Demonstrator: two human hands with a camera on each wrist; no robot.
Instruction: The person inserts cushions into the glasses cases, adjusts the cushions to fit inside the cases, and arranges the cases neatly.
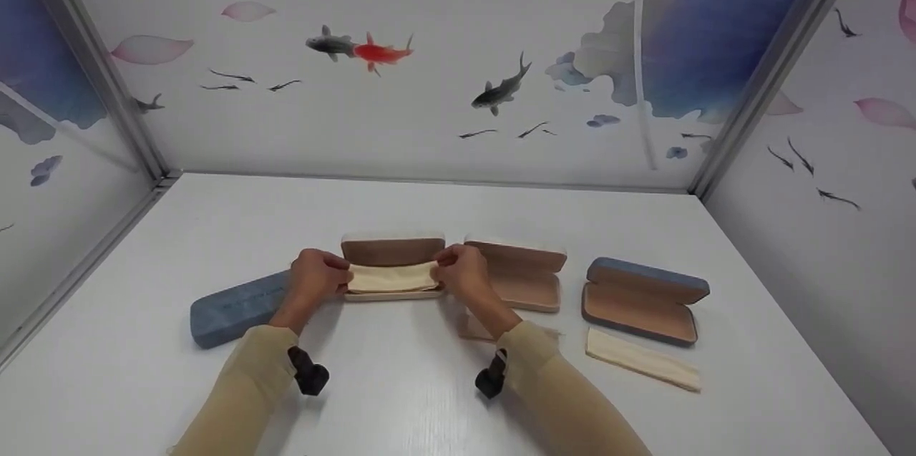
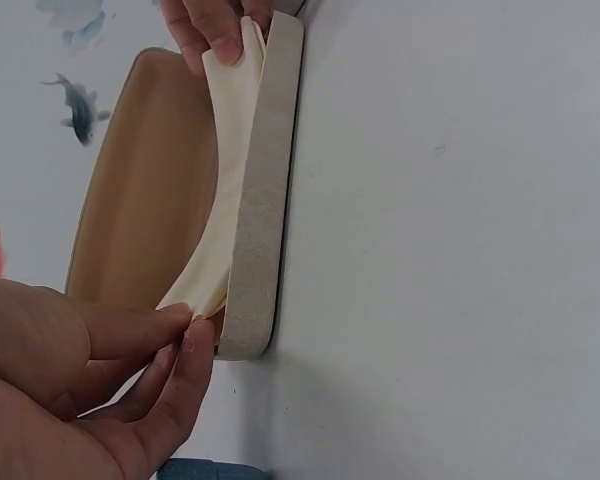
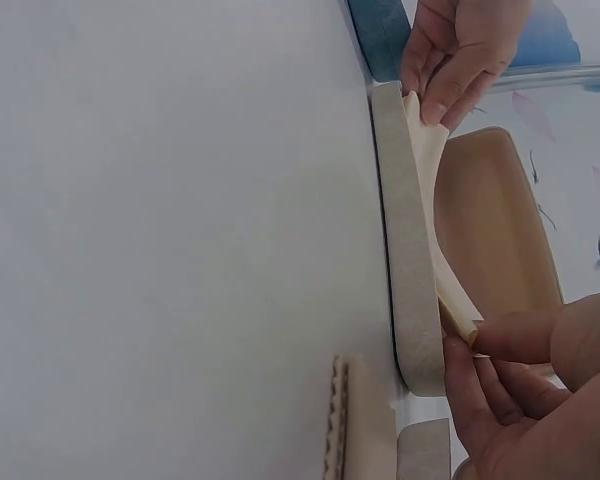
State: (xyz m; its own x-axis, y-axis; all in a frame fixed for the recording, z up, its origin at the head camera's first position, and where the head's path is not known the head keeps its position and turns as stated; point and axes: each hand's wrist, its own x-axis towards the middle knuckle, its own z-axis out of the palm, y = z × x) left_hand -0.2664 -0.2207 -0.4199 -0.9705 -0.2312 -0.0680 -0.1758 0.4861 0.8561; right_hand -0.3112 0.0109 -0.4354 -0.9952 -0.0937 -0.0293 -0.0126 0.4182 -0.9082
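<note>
A folded cream cloth (image 1: 392,278) lies lengthwise over the lower half of an open, pale glasses case (image 1: 393,251) with a tan lining. At its left end my left hand (image 1: 315,278) pinches the cloth between thumb and fingers. My right hand (image 1: 465,274) pinches the opposite end. Between the two grips the cloth (image 2: 225,170) sags in the left wrist view, just inside the case's front wall (image 2: 263,200). The right wrist view shows the cloth's near end (image 3: 460,300) between my right thumb and fingers, at the case's end.
A closed blue glasses case (image 1: 240,307) lies beside my left hand. To the right stand an open pale case (image 1: 526,288), with a folded cloth (image 1: 476,328) partly behind my right wrist, and an open blue case (image 1: 637,309), with a cream cloth (image 1: 642,359) before it.
</note>
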